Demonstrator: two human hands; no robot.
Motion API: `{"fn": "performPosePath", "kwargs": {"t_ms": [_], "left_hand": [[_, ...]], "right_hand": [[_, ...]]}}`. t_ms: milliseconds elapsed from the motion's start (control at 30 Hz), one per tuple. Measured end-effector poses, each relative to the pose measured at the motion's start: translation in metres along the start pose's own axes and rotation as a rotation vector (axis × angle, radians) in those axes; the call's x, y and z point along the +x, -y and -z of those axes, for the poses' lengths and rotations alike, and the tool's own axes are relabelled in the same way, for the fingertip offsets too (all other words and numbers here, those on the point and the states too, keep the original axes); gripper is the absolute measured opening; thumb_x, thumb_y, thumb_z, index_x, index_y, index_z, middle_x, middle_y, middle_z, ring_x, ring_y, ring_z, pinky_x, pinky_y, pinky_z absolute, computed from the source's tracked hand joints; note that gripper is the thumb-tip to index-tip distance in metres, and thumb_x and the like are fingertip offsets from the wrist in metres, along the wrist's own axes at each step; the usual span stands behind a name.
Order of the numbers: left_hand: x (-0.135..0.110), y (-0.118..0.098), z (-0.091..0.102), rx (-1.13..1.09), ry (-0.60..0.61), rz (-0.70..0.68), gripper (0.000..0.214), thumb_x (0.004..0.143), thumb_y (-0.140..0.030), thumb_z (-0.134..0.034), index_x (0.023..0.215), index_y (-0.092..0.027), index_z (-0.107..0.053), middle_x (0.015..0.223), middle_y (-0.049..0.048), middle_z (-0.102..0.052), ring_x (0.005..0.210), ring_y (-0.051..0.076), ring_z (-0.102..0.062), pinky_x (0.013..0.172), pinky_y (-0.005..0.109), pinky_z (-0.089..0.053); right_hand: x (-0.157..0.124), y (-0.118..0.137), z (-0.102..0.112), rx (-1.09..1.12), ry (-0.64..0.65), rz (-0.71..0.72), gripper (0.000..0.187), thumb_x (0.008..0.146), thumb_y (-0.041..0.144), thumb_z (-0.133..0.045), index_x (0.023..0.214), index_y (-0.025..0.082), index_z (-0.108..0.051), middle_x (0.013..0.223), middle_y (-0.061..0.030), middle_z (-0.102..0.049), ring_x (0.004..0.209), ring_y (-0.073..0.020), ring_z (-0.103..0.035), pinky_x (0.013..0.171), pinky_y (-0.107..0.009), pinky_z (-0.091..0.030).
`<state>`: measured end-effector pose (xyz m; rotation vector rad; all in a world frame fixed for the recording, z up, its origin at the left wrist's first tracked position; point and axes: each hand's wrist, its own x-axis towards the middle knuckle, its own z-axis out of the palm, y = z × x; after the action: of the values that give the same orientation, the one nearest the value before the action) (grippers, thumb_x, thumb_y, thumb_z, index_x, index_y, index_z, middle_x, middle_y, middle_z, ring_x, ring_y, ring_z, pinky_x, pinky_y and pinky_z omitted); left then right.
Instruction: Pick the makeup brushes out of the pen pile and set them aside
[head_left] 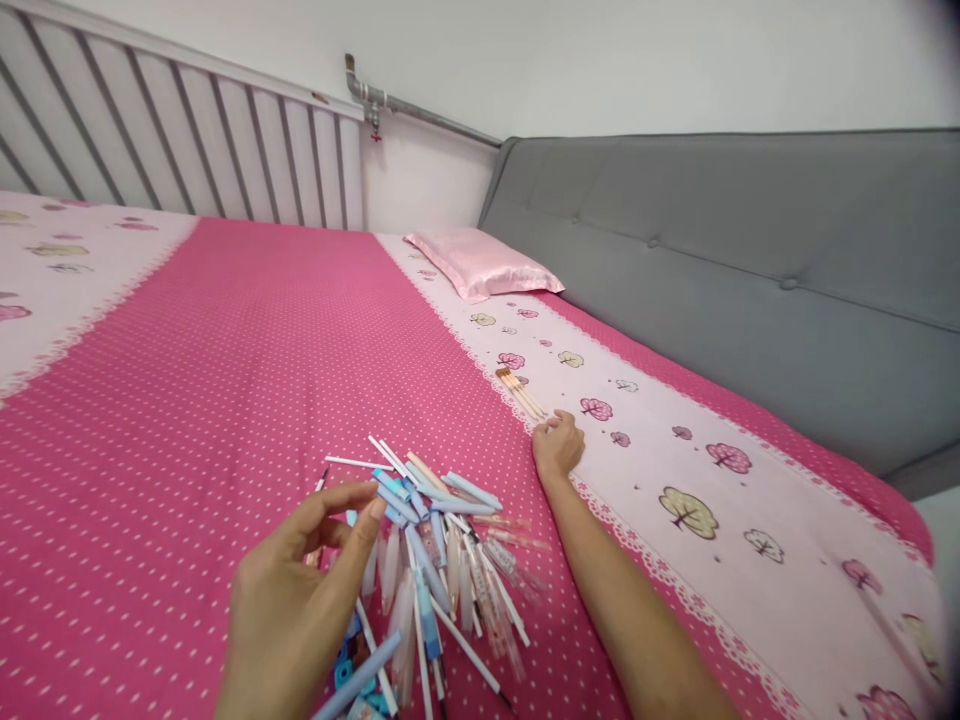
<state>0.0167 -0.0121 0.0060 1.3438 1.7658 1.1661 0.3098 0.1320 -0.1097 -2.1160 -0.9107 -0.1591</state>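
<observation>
My left hand (307,570) is at the near side of a loose pile of pen parts. Its thumb and forefinger pinch the end of a blue pen cap (396,502) at the pile's upper left. Around it lie white pen refills (465,648), clear pen barrels (491,600) and more pale blue caps (472,490). My right hand (559,444) rests on the bed right of the pile, fingers curled, at the near end of a neat row of slim peach sticks with brown ends (523,394). What its fingertips hold, if anything, is hidden.
The pile lies on a pink dotted bedspread (300,340) with a pale tree-print band (645,470). A pink pillow (487,262) lies against the grey padded headboard (712,220). Behind the bed are a white radiator (172,120) and a pipe (435,118). Small bright blue pieces (349,665) lie at the pile's near edge.
</observation>
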Motion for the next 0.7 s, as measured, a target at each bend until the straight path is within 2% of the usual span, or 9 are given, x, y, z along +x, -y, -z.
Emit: {"fn": "performPosePath", "kwargs": {"t_ms": [267, 600, 700], "left_hand": [[0.0018, -0.0018, -0.0006, -0.005, 0.008, 0.003, 0.049, 0.069, -0.062, -0.061, 0.099, -0.023, -0.066, 0.085, 0.0031, -0.068, 0.084, 0.024, -0.063, 0.061, 0.029, -0.043], [0.0042, 0.0017, 0.0037, 0.011, -0.024, 0.007, 0.051, 0.067, -0.064, -0.062, 0.098, -0.023, -0.067, 0.079, 0.0017, -0.067, 0.076, 0.022, -0.062, 0.065, 0.031, -0.044], [0.0059, 0.0008, 0.0076, 0.019, -0.050, 0.034, 0.051, 0.066, -0.064, -0.062, 0.098, -0.024, -0.067, 0.079, 0.0018, -0.067, 0.078, 0.023, -0.062, 0.061, 0.030, -0.042]], "right_hand": [[0.0014, 0.0011, -0.0001, 0.007, 0.028, -0.013, 0.034, 0.082, 0.012, -0.046, 0.112, 0.015, -0.062, 0.091, -0.0077, -0.071, 0.091, -0.0235, -0.057, 0.080, -0.031, -0.036], [0.0021, -0.0010, -0.0012, 0.010, 0.039, -0.012, 0.032, 0.081, 0.012, -0.048, 0.110, 0.016, -0.063, 0.090, -0.0093, -0.071, 0.089, -0.0230, -0.058, 0.080, -0.031, -0.035], [0.0019, -0.0014, -0.0010, 0.021, 0.040, -0.002, 0.032, 0.081, 0.012, -0.049, 0.109, 0.015, -0.063, 0.090, -0.0096, -0.071, 0.088, -0.0230, -0.059, 0.080, -0.032, -0.035]]}}
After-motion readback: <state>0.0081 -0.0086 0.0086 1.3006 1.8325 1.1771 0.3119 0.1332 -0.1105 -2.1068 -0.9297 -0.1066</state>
